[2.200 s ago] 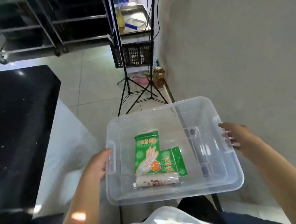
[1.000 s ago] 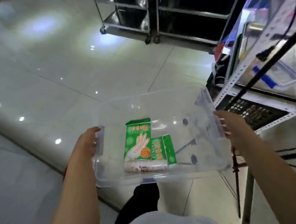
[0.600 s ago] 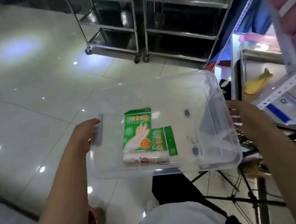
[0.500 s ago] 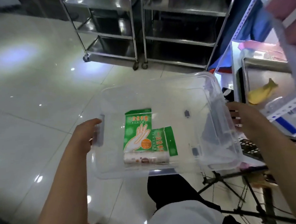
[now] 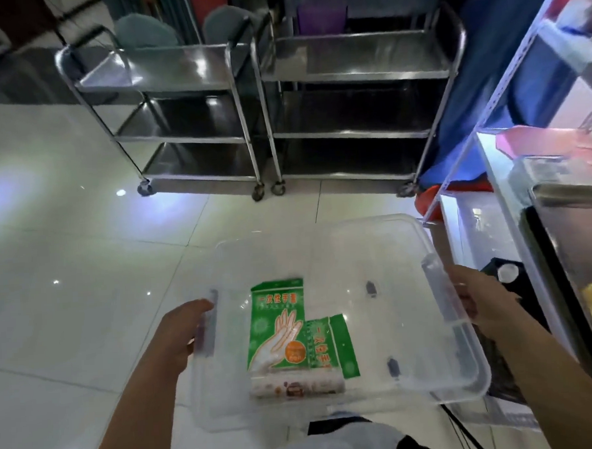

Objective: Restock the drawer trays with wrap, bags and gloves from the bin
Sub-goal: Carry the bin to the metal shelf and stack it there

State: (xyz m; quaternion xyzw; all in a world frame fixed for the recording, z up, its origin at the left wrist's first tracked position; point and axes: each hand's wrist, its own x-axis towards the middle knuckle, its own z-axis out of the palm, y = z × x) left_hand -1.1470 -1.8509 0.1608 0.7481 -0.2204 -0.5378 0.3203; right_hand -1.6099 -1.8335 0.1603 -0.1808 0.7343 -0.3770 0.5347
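Observation:
I carry a clear plastic bin (image 5: 375, 251) in front of me above the tiled floor. My left hand (image 5: 180, 333) grips its left handle and my right hand (image 5: 480, 304) grips its right handle. Inside lie a green glove packet (image 5: 276, 325) with a hand printed on it, a second smaller green packet (image 5: 332, 346) partly under it, and a white roll of wrap (image 5: 296, 386) at the near wall. No drawer trays are in view.
Two steel trolleys (image 5: 186, 127) (image 5: 357, 111) stand side by side on the glossy floor ahead. A shelving rack (image 5: 511, 178) with metal pans, a pink item and a yellow item is close on the right. A blue cloth (image 5: 468, 78) hangs beyond it.
I have turned with the bin from the wall and tripod toward the steel trolleys, which are now straight ahead. Both hands keep the same grip, and the contents have not shifted.

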